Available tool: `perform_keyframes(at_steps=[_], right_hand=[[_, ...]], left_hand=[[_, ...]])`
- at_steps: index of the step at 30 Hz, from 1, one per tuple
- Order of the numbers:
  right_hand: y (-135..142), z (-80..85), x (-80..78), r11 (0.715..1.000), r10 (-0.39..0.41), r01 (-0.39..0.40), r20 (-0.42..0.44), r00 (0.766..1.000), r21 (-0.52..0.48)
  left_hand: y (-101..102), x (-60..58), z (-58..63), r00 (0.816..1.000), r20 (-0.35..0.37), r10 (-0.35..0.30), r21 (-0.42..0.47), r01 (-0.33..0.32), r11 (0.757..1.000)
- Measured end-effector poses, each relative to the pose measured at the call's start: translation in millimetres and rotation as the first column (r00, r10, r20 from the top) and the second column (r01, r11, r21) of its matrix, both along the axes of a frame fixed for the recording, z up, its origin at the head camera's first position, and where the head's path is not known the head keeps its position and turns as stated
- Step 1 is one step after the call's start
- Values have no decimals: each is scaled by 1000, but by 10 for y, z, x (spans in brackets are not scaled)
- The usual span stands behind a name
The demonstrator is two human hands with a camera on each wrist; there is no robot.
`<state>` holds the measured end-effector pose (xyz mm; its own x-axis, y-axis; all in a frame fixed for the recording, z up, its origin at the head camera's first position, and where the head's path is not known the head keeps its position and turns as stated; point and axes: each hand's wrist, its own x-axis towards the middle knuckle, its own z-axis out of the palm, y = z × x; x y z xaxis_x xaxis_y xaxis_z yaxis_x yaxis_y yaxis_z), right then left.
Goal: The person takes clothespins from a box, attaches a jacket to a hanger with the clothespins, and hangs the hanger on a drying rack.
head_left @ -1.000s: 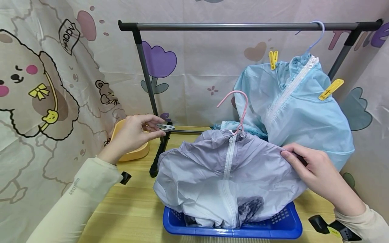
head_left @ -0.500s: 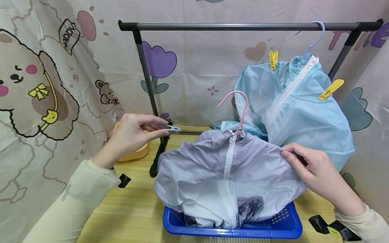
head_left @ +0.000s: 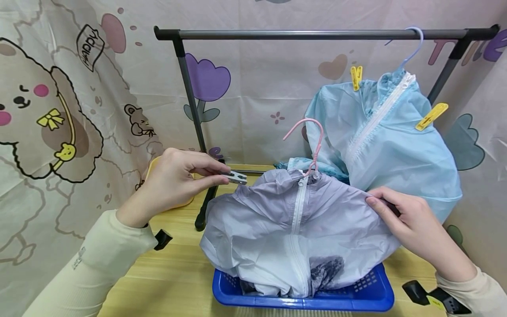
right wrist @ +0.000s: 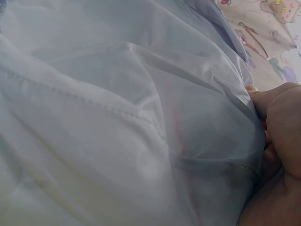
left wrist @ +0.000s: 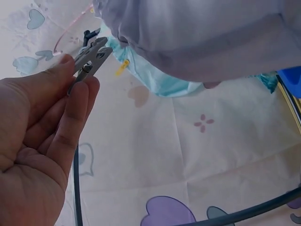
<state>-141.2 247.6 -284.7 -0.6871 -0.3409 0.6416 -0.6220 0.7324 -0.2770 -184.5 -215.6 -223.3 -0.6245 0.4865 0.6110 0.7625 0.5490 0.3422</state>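
My left hand [head_left: 178, 182] pinches a grey clothespin [head_left: 236, 177] between thumb and fingertips, just off the left shoulder of a pale lilac-grey zip jacket [head_left: 261, 220]. In the left wrist view the clothespin [left wrist: 91, 59] points toward the jacket [left wrist: 188, 37], apart from it. The jacket is on a pink hanger [head_left: 318, 141] whose hook stands free above the collar. At the jacket's other shoulder, my right hand [head_left: 408, 215] grips the fabric between thumb and fingers. Something dark shows by those fingers; its kind is unclear. The right wrist view shows the jacket [right wrist: 117, 117] stretched from that hand [right wrist: 280, 136].
Below the jacket is a blue basket [head_left: 303, 304]. A light blue jacket [head_left: 404, 154] with yellow clothespins [head_left: 431, 116] hangs from the rack's bar [head_left: 297, 35]. A yellow container [head_left: 176, 203] stands behind my left hand on the wooden table [head_left: 158, 281].
My left hand has moved right with the clothespin, nearer the grey jacket's left shoulder, and the clothespin has turned slightly. The right hand and both jackets stay in place.
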Motion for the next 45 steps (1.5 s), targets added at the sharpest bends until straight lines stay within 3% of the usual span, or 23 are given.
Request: perform_keyframes(at_steps=[20, 45], right_hand=[[24, -17, -35, 1000, 15, -15, 0, 1000, -1], [26, -6, -53, 998, 65, -65, -45, 997, 13]], left_hand=[[255, 16, 106, 978, -41, -205, -61, 203, 977], [447, -51, 58, 965, -87, -247, -151, 232, 961]])
